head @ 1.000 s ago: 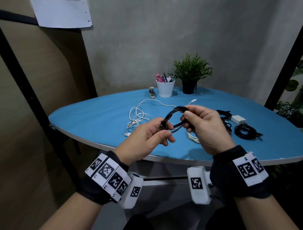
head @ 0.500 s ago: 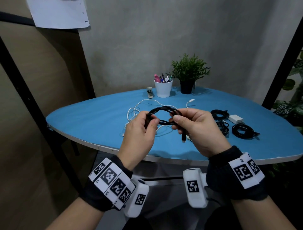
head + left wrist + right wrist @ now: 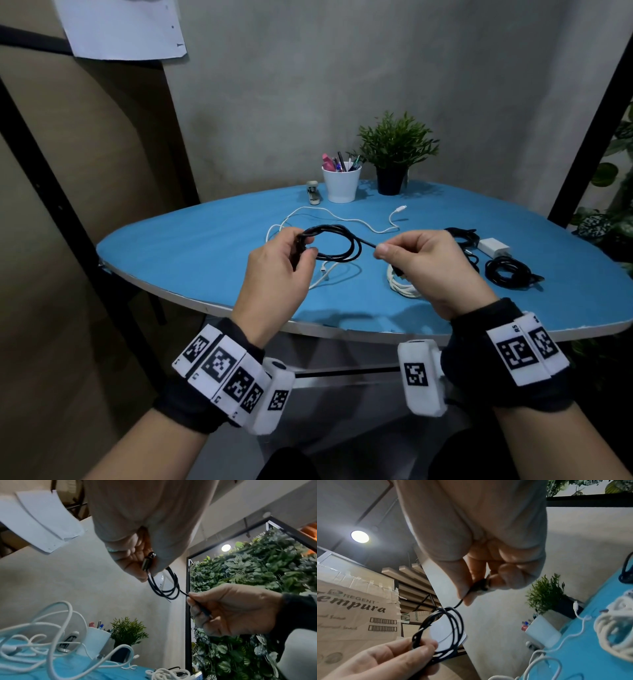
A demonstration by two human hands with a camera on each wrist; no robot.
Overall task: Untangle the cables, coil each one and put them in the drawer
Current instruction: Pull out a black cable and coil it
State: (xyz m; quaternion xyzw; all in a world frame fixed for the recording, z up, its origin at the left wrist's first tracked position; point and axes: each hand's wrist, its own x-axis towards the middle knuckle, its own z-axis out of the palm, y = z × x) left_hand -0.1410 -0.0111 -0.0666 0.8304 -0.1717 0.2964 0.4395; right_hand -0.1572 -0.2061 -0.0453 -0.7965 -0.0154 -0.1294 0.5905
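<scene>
Blue oval table top [image 3: 191, 246]: the landmark for everything below; a cable let go above its near edge could slide off to the floor, since both hands work right over that edge.
Loose white cable [image 3: 342, 219]: sprawled uncoiled on the table, just behind the hands; a low-hanging black loop could catch in it and tangle again.
Bundled white cable [image 3: 402, 286]: on the table under the right hand; the dangling plug end could hook its strands.
Coiled black cables [image 3: 510, 272]: on the table's right part, beside a small white charger block [image 3: 493, 247]; well clear, little risk.
Left hand [image 3: 274, 270]: above the table's near edge, thumb and curled fingers pinching the gathered turns of the thin black cable coil [image 3: 337, 243]; if the pinch slackens, the few turns would likely spring apart.
Right hand [image 3: 424, 263]: level with the left, thumb and forefinger pinching the coil's free tail, other fingers curled round the plug end; in my judgement, pulling too hard would drag turns out of the left hand or shrink the loop.
Free tail [image 3: 183, 593]: short and taut between coil and right hand; wrapped unevenly, it may not lock the coil.
Drawer: not in view, so the carry is unjudged.
</scene>
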